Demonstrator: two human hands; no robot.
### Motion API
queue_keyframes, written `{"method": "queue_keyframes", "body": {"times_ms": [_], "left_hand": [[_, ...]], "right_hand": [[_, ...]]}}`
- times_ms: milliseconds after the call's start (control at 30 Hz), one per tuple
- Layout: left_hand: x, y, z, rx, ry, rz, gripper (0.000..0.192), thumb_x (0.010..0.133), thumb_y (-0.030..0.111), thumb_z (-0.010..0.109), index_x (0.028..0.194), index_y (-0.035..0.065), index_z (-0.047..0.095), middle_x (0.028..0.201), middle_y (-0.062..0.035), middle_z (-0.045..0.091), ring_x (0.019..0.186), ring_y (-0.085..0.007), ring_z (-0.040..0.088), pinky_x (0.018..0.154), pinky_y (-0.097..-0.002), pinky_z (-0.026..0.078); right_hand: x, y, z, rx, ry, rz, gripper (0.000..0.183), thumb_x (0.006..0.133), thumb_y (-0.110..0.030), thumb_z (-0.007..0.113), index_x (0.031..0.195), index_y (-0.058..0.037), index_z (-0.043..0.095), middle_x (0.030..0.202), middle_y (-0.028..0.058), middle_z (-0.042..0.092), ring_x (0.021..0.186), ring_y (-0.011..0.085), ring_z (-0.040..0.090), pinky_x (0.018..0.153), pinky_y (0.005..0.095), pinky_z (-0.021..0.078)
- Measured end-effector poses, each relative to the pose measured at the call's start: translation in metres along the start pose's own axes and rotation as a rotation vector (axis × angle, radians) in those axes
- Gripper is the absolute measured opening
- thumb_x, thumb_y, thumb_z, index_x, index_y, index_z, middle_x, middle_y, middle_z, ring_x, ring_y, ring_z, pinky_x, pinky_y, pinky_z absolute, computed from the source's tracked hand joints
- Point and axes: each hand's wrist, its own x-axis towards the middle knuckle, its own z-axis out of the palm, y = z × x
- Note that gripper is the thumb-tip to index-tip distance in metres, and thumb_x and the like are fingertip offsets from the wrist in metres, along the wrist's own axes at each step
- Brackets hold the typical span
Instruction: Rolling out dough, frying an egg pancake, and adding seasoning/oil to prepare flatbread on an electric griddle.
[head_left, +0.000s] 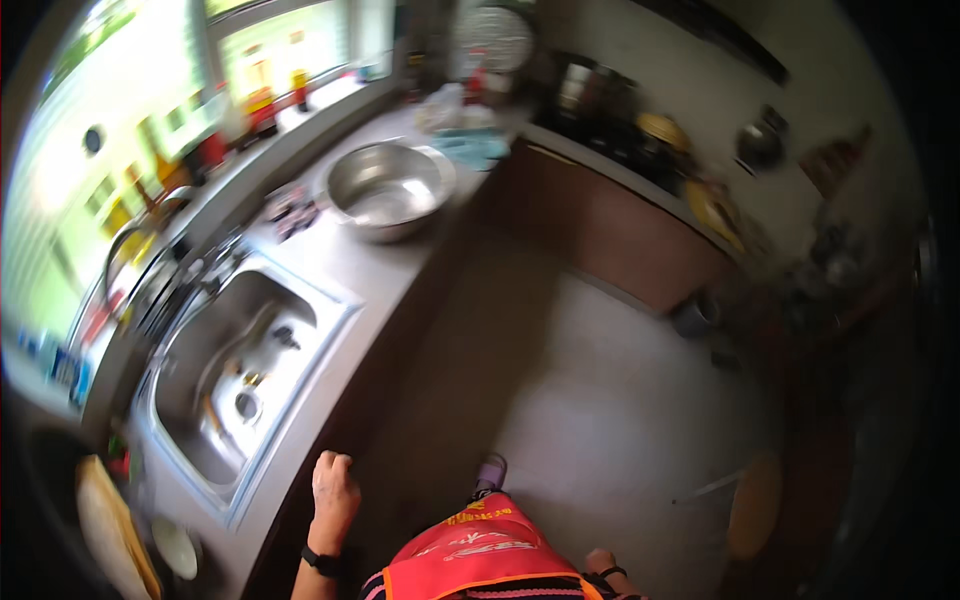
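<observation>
My left hand (335, 486), with a dark band on its wrist, hangs beside the counter's front edge near the sink. Its fingers are curled, with nothing seen in them. At the bottom of the view is my right hand (600, 561), low beside the red apron (480, 544); its fingers are too small and blurred to read. A stainless steel sink (176, 375) is set into the counter (379, 277), with some dark and yellowish scraps around its drain. Farther along the counter stands a wide metal basin (386, 184), with no contents visible.
A crumpled cloth (291, 210) lies between faucet (221, 262) and basin. Bottles (260, 112) line the windowsill. Past the basin are a teal cloth (472, 148) and a dark stove (600, 131). A bowl (177, 547) sits near left. A dark bin (696, 313) stands on the floor (600, 390).
</observation>
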Motion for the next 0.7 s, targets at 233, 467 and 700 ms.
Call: {"method": "queue_keyframes", "body": {"times_ms": [233,467,700], "left_hand": [[0.052,0.081,0.117,-0.031,-0.363,0.096,0.026,0.064,-0.006,0.057,0.088,0.0017,0.056,0.088,-0.0173,0.051,0.083,-0.0378,0.054,0.07,-0.0449,0.046],[0.121,0.141,0.18,-0.071,-0.395,0.166,0.02,0.067,-0.004,0.056,0.085,0.0042,0.055,0.087,-0.0172,0.051,0.082,-0.0391,0.055,0.068,-0.0451,0.047],[0.171,0.107,0.237,0.177,-0.517,0.118,0.008,0.081,0.015,0.056,0.08,0.0072,0.057,0.084,-0.0145,0.058,0.081,-0.0353,0.058,0.067,-0.047,0.046]], "right_hand": [[-0.047,-0.035,-0.13,0.639,0.242,0.098,0.027,0.089,-0.026,0.047,0.083,-0.0063,0.065,0.086,0.0129,0.064,0.081,0.0302,0.061,0.076,0.0448,0.0482],[-0.028,0.039,-0.213,1.135,0.51,0.387,0.039,0.086,-0.032,0.048,0.069,-0.001,0.065,0.077,0.0212,0.064,0.072,0.0409,0.059,0.07,0.0494,0.0469],[0.05,0.09,-0.238,0.635,0.745,0.259,0.009,0.079,-0.011,0.054,0.072,-0.0097,0.06,0.074,0.0084,0.062,0.071,0.0286,0.062,0.063,0.0405,0.0516]]}}
